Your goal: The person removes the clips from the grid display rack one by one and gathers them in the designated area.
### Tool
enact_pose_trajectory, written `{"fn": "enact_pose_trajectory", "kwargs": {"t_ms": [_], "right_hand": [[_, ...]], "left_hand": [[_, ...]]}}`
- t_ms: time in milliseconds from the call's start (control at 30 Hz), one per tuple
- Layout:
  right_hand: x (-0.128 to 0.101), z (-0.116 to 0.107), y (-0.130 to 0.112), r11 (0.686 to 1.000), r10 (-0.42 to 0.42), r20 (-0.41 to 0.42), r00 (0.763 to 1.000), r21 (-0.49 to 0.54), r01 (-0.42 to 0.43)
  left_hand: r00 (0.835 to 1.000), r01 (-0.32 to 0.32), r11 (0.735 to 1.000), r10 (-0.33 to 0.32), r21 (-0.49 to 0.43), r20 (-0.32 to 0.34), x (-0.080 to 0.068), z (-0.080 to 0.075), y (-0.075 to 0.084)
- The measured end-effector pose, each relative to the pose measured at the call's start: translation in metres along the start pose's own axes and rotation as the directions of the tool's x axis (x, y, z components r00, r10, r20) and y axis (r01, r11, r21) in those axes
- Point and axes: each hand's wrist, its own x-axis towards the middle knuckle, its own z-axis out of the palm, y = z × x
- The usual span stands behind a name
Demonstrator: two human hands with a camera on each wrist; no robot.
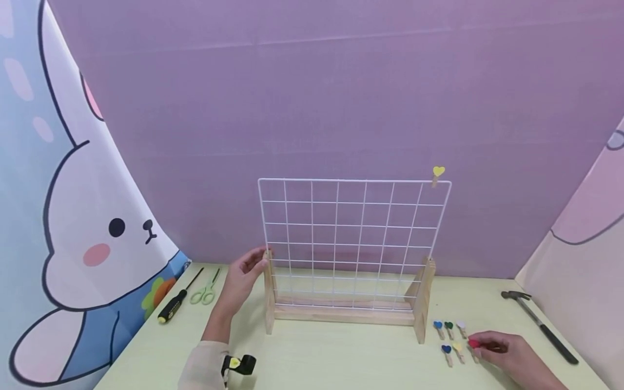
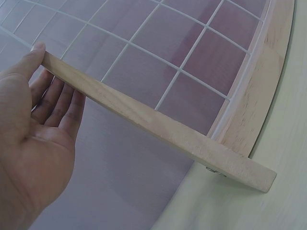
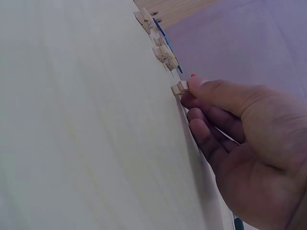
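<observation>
A white wire grid [image 1: 348,233] stands upright in a wooden stand [image 1: 341,315] on the table. My left hand [image 1: 244,279] grips the top of the stand's left upright [image 2: 120,112], thumb on its near side and fingers behind it. At the right, my right hand [image 1: 512,355] pinches a small clothespin [image 3: 180,88] with a red heart between thumb and fingers, low over the table. Beside it lie several heart clothespins, among them a dark blue one [image 1: 446,352] and a green one [image 1: 449,327]. A yellow heart clothespin [image 1: 437,174] is clipped near the grid's top right corner.
A hammer [image 1: 541,325] lies at the far right of the table. A black-handled screwdriver [image 1: 179,299] and green scissors [image 1: 205,292] lie at the far left. Behind the table hangs a purple backdrop [image 1: 331,97], with a cartoon-printed cloth [image 1: 97,216] on the left.
</observation>
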Motion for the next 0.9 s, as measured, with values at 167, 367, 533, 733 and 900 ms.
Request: {"fn": "enact_pose_trajectory", "kwargs": {"t_ms": [167,367,533,733,900], "right_hand": [[-0.0003,0.0002,-0.0028,0.999,0.032,0.016,0.999,-0.016,-0.032],[0.0010,-0.0018,-0.0075,0.994,0.104,0.060,0.993,-0.018,-0.103],[0.0004,-0.0022,-0.0086,0.993,0.114,0.060,0.992,-0.017,-0.113],[-0.0021,-0.0011,-0.0090,0.993,0.116,0.028,0.993,-0.021,-0.115],[-0.0026,-0.0062,-0.0066,0.991,0.134,0.052,0.990,-0.003,-0.134]], "left_hand": [[1.000,0.000,1.000,0.000,-0.001,-0.003,0.0007,0.0002,0.0001],[1.000,-0.007,1.000,0.007,0.011,0.000,0.0003,-0.0006,-0.0013],[1.000,-0.002,1.000,0.002,0.008,-0.002,0.0003,-0.0001,-0.0017],[1.000,-0.011,1.000,0.011,0.008,0.009,0.0009,0.0003,-0.0020],[1.000,-0.003,1.000,0.003,0.009,-0.014,0.0021,0.0002,-0.0036]]}}
